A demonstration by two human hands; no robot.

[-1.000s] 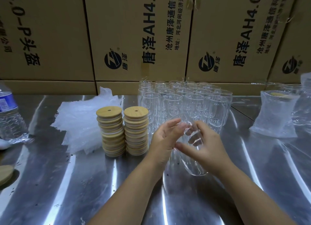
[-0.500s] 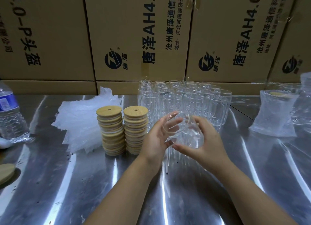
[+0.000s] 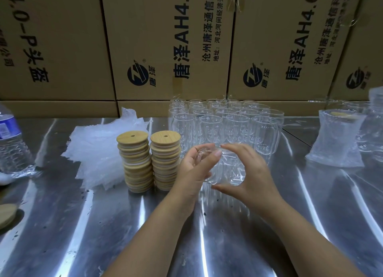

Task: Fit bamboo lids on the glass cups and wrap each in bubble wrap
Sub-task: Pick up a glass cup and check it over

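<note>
Polished sheet metal for the table, glossy, streaked with bright reflections and dotted with dark specks. Clear, smooth, with sharp highlights, in the glass cup and in the cluster of cups behind. Pale bamboo in the two lid stacks, matt and fine-grained, with whitish bands between some discs. Translucent plastic, bubbled and crinkled, in the bubble wrap pile and around the wrapped cup. Matt brown cardboard with dark print and shiny tape strips on the boxes. Thin, clear, ribbed plastic in the water bottle.
</note>
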